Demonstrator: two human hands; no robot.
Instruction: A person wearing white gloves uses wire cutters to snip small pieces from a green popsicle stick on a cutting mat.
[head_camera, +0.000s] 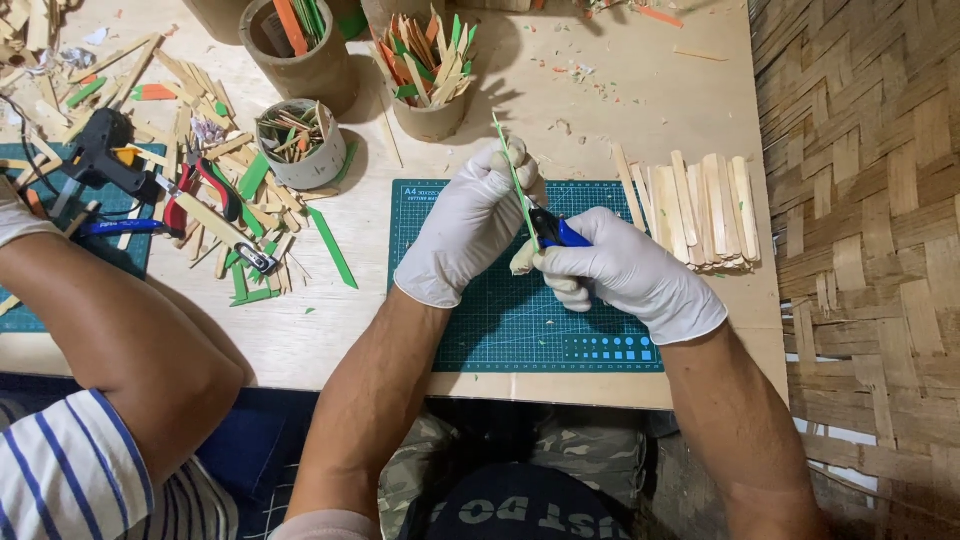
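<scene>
At the middle of the frame, both gloved hands meet over the green cutting mat (520, 325). The right hand (625, 275) has its fingers curled tight around a blue-handled cutter (555, 232), whose blade seems to rest against a thin green stick (515, 180), though the contact is too small to tell for sure. The left hand (470, 225) closes its fingers on that stick, which slants up and to the left from between the two hands. Just right of the mat lies a stack of plain wooden sticks (700, 210). Farther up, a cup of coloured sticks (428, 75) stands on the table (620, 90). At the left edge, another person's arm (120, 330) lies near red-handled pliers (200, 190) and a black glue gun (105, 150).
</scene>
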